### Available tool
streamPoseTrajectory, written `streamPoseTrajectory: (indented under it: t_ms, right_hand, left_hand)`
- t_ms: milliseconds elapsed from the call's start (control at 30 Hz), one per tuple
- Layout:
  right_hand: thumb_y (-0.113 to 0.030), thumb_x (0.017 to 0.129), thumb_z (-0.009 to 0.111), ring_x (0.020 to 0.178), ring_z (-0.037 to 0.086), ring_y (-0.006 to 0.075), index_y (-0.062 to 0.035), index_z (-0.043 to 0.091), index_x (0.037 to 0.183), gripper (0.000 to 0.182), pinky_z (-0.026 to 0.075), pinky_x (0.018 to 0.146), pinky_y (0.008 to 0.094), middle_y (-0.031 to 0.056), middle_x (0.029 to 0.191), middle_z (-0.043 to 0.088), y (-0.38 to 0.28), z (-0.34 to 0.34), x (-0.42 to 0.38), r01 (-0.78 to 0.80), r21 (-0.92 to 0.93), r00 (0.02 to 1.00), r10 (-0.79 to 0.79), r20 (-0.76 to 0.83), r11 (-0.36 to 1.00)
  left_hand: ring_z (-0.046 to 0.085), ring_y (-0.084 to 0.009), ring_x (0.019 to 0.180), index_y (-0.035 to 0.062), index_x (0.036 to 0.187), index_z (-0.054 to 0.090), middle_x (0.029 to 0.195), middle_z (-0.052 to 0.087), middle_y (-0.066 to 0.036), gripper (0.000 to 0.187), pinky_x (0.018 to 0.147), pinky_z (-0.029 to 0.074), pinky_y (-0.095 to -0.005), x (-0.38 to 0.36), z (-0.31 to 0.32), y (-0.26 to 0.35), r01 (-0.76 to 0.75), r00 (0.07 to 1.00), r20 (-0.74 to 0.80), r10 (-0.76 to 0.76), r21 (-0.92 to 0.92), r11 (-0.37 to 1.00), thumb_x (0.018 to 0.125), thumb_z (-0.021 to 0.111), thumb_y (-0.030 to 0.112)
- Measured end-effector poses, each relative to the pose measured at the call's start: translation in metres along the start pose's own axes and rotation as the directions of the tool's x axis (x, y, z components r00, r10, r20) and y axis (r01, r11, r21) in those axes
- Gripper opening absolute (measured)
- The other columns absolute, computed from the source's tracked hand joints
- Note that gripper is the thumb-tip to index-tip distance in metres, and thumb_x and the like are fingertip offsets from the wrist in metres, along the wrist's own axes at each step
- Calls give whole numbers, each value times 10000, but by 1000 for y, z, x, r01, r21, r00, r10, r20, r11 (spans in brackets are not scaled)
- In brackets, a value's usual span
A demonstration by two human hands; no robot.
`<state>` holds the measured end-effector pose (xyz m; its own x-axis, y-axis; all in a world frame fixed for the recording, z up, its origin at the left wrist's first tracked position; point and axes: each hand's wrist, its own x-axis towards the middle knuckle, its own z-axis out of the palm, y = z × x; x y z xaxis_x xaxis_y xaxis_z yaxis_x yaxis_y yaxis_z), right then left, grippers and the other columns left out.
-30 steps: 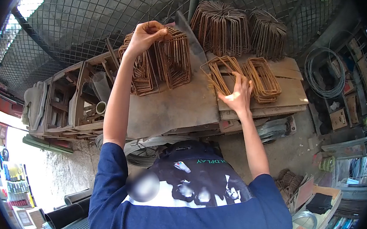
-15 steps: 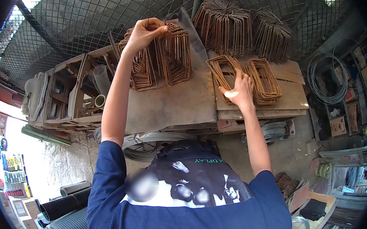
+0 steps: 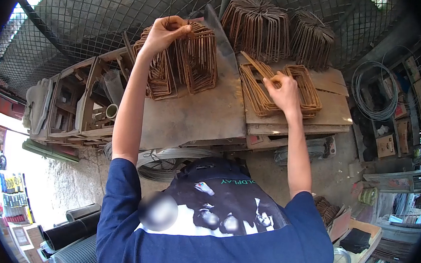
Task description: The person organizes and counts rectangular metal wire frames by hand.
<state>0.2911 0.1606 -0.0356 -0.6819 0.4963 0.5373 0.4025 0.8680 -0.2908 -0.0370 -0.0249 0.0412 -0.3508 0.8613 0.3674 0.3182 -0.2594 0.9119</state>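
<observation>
My left hand is raised, thumb and fingertips pinched at the top corner of an upright stack of rusty rectangular steel stirrups. Another stack of stirrups stands just left of it, partly behind my wrist and forearm. Over the board on the right, my right hand is closed, its thumb and fingers pinching a stirrup from a flat pile of lighter-brown stirrups. One stirrup of that pile is tilted up at its far end. A second flat pile lies against the right side of my hand.
Two large bundles of dark stirrups stand at the back, before a wire mesh. Wooden shelving is on the left. Wire coils lie under the table; another coil hangs right.
My right hand has gone from lying spread over the flat stirrups to a pinch, shifting slightly right. One stirrup there is now tilted up. My left hand keeps its pinch at the stack.
</observation>
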Motion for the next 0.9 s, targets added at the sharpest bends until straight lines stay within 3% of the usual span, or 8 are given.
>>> streamPoseTrajectory:
  t_ms: [33, 167, 300, 533, 600, 700, 767, 900]
  right_hand:
    - [-340, 870, 635, 619, 660, 240, -25, 731, 844, 330, 520, 612, 397, 151, 710, 682, -8, -15, 9, -217, 62, 964, 204, 172, 974]
    - [-366, 929, 559, 541, 663, 186, -3, 717, 798, 417, 512, 514, 322, 87, 599, 658, 12, -32, 41, -410, 116, 898, 379, 222, 905]
    - [-386, 940, 550, 656, 656, 147, 21, 666, 910, 424, 541, 611, 327, 64, 702, 662, 38, -43, 54, -713, 389, 681, 441, 585, 584]
    - [-371, 913, 600, 749, 609, 113, -14, 669, 994, 373, 506, 714, 304, 54, 794, 662, 24, -51, 55, -657, 517, 709, 217, 670, 549]
    - [-344, 896, 630, 742, 601, 113, -7, 650, 1083, 386, 497, 713, 289, 62, 826, 666, 22, -50, 55, -538, 601, 744, -1, 668, 592]
    - [-265, 888, 653, 816, 598, 106, 15, 625, 1136, 375, 487, 727, 266, 41, 863, 659, 16, -46, 50, -387, 375, 636, -50, 770, 843]
    - [-216, 895, 640, 821, 594, 112, 9, 617, 1160, 349, 483, 756, 269, 65, 932, 668, 15, -46, 44, -409, 395, 590, -92, 802, 823]
    - [-191, 915, 585, 850, 607, 139, 5, 616, 1152, 310, 481, 786, 286, 90, 953, 670, 13, -47, 39, -394, 340, 710, 48, 703, 854]
  left_hand:
    - [671, -136, 816, -11, 899, 641, 830, 688, -70, 213, 770, 558, -259, 0, 0, 0, 5, 1000, 4, -5, -3, 1000, 854, 694, 190]
    - [673, -134, 794, -13, 894, 640, 823, 691, -73, 202, 756, 547, -259, 2, 1, -1, -18, 999, 27, 18, -11, 1000, 866, 680, 183]
    - [674, -130, 803, -11, 898, 642, 829, 698, -74, 207, 761, 552, -265, 3, 0, -3, -36, 999, 19, 34, 70, 997, 880, 664, 194]
    - [678, -135, 808, -7, 903, 642, 823, 695, -71, 210, 774, 560, -276, 4, -1, -5, -12, 1000, 20, 11, 35, 999, 876, 666, 200]
    - [676, -131, 802, -5, 902, 642, 823, 695, -72, 200, 767, 557, -266, 4, 0, -5, -18, 1000, 15, 17, 18, 1000, 873, 671, 191]
    - [672, -128, 799, -7, 900, 641, 826, 693, -72, 193, 764, 554, -260, 2, 0, -5, -11, 1000, 1, 11, 49, 999, 873, 672, 181]
    - [670, -127, 798, -7, 901, 641, 828, 694, -72, 191, 763, 552, -258, 1, -1, -4, -16, 1000, -4, 17, 40, 999, 872, 673, 179]
    - [670, -129, 799, -4, 907, 644, 832, 695, -71, 194, 765, 549, -259, 2, -1, -8, -26, 1000, 15, 26, 7, 1000, 870, 677, 183]
